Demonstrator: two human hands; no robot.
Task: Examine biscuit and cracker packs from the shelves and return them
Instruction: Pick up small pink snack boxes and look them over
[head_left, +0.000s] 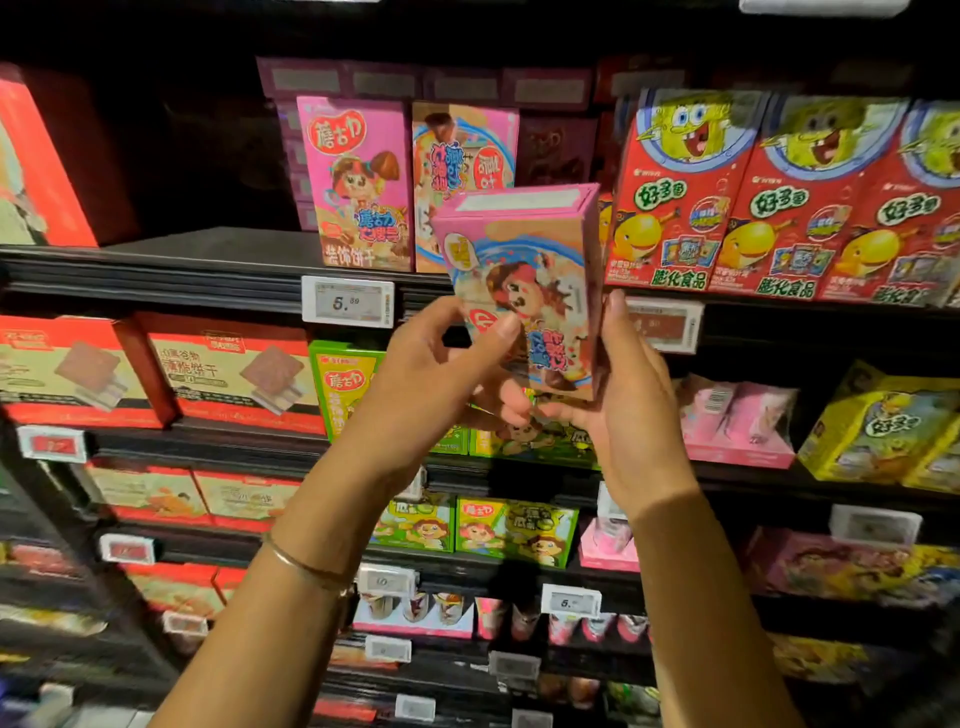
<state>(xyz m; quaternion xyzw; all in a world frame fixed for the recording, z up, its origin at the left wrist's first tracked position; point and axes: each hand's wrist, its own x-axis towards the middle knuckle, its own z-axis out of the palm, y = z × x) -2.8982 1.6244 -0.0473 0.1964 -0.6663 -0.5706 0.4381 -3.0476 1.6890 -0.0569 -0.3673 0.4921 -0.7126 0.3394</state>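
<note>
Left hand (431, 379) and right hand (631, 415), fingers tight around pink biscuit box (537, 275), before dark stocked shelves (208, 262).

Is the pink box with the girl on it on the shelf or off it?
Off. The left hand and right hand hold the pink box up in front of the shelf.

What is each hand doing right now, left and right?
Left hand: grips the pink biscuit box, thumb on its front.
Right hand: holds the same box by its right edge and bottom.
</note>
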